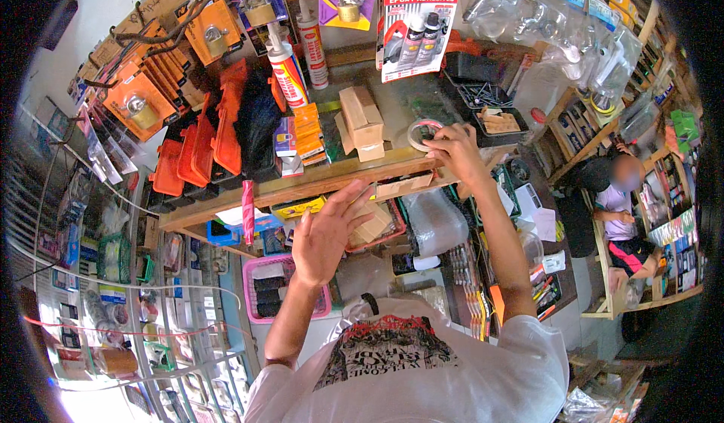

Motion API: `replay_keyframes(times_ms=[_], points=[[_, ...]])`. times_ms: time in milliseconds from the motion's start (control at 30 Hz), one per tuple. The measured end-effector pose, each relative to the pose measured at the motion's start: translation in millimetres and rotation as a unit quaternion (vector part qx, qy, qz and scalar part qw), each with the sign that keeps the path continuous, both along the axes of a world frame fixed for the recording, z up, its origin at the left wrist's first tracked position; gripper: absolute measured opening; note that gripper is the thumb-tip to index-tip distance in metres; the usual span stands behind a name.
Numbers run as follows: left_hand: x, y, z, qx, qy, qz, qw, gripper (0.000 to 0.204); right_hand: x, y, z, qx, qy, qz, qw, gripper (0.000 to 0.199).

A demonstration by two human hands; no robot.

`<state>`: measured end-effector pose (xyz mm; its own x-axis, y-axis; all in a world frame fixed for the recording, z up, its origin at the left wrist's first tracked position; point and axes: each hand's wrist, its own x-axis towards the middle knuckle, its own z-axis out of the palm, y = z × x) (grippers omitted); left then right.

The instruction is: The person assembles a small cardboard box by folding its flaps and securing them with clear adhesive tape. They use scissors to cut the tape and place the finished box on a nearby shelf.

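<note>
My right hand is at the counter's front edge, fingers closed on the rim of a roll of tape with a pale outside and a pinkish inner ring. The roll lies on the glass top of the wooden counter. My left hand hovers in front of the counter edge, fingers stretched out and nothing in it. Between the hands, farther back, stands a small brown cardboard box. Left of it are stacked small orange boxes.
Orange-lidded cases crowd the counter's left. Padlocks on cards and an epoxy adhesive pack hang above. Black trays of screws stand right. A pink basket sits below left. Another person sits far right among shelves.
</note>
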<state>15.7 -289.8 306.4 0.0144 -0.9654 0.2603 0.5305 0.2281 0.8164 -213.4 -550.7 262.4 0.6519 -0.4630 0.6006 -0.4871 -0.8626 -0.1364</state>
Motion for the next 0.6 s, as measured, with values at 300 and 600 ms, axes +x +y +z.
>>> replay_keyframes(times_ms=[300, 600], points=[[-1, -3, -8, -0.011, -0.075, 0.016, 0.997, 0.094, 49, 136, 38, 0.551, -0.422, 0.157, 0.702, 0.047], [-1, -10, -7, -0.05, -0.319, 0.068, 0.944, 0.086, 75, 167, 40, 0.587, -0.517, 0.15, 0.604, 0.05]])
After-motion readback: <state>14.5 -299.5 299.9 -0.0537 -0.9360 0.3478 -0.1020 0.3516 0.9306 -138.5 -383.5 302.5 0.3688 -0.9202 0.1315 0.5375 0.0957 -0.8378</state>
